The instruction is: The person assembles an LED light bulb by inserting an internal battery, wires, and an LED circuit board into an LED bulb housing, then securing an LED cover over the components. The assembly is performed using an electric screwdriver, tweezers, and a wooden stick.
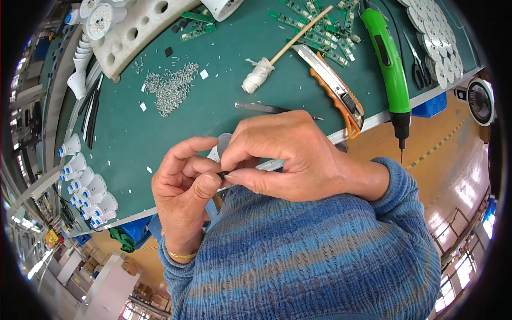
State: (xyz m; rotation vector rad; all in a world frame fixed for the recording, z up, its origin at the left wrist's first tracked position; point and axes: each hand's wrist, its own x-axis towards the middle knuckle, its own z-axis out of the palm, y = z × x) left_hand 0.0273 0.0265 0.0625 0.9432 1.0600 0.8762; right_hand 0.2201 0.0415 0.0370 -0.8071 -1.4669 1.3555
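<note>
Blue striped sweater (pixel 298 256) fills the foreground. At the table's (pixel 125 128) near edge, left hand (pixel 178 181) and right hand (pixel 293 154) pinch a tiny dark piece (pixel 223 174) between their fingers; gripped only by fingertips, it could slip and drop past that edge.

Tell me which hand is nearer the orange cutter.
Right. The right hand is just on the wearer's side of the cutter, apart from it; the left hand is farther away, to the left.
</note>
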